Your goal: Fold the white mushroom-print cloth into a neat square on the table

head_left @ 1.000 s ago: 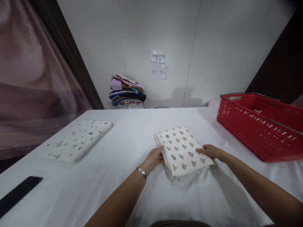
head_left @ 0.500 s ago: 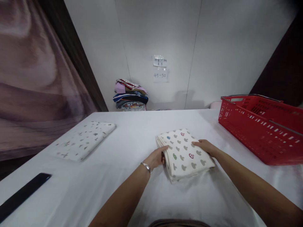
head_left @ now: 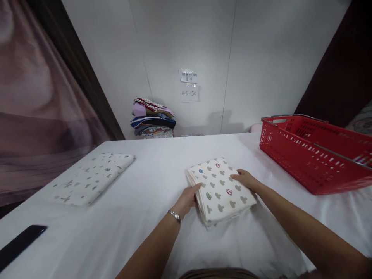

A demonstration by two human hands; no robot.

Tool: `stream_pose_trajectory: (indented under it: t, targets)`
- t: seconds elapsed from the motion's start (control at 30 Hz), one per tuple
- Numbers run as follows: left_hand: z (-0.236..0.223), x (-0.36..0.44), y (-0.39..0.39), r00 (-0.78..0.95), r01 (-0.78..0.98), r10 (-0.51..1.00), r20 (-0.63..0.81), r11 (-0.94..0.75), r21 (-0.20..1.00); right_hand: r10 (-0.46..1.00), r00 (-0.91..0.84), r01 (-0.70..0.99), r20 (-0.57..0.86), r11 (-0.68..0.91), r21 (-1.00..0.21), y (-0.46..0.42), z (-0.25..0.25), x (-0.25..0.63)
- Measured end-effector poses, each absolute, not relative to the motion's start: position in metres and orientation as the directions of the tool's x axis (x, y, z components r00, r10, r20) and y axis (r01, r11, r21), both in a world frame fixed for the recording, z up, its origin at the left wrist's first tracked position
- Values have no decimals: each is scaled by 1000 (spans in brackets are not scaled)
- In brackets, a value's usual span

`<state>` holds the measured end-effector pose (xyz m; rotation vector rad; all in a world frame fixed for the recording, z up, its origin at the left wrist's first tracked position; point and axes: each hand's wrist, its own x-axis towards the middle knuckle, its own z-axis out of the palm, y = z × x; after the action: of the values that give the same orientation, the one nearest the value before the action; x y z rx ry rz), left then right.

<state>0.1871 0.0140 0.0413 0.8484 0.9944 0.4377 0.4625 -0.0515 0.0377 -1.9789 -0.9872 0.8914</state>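
A folded white cloth (head_left: 221, 192) with grey, red, green and blue mushroom-like prints lies on the white-covered table (head_left: 157, 170). My left hand (head_left: 188, 198), with a silver bracelet at the wrist, grips its left edge, thumb on top and fingers underneath. On the opposite side, my right hand (head_left: 245, 179) holds the right edge, its thumb over the print; the other fingers are partly hidden. The layers of the fold show along the left and front edges.
Another folded patterned cloth (head_left: 95, 178) lies at the left. A red plastic basket (head_left: 308, 155) stands at the right. Toward the near left is a dark flat object (head_left: 21, 244). Stacked folded fabrics (head_left: 153, 120) sit against the wall beyond the table, left of handwritten paper signs (head_left: 190, 93).
The camera view has turned slightly right, so most things appear shifted left. Both hands keep their hold on the cloth; the left fingers are tucked closer to its edge.
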Motion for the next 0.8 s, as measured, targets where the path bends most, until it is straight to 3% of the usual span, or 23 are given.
stream_pose_trajectory:
  t: [0.3,0.43,0.6,0.7,0.8]
  targets:
    - [37,182,6,452,-11,716,-531,600,800,886,456,496,-79,-327,-804,-53,42,456]
    - [39,189,5,344,-64,793,-502,553,831,906,424,669,4,-310,-675,-57,55,447]
    - [41,189,-2,382,-137,783,-491,573,808,928,369,798,48,-291,-528,-60,65,439]
    - [44,188,-4,370,-142,790,-489,568,811,932,360,788,38,-282,-547,-60,63,439]
    - [53,187,3,355,-125,829,-433,501,856,921,387,721,51,-268,-639,-57,58,439]
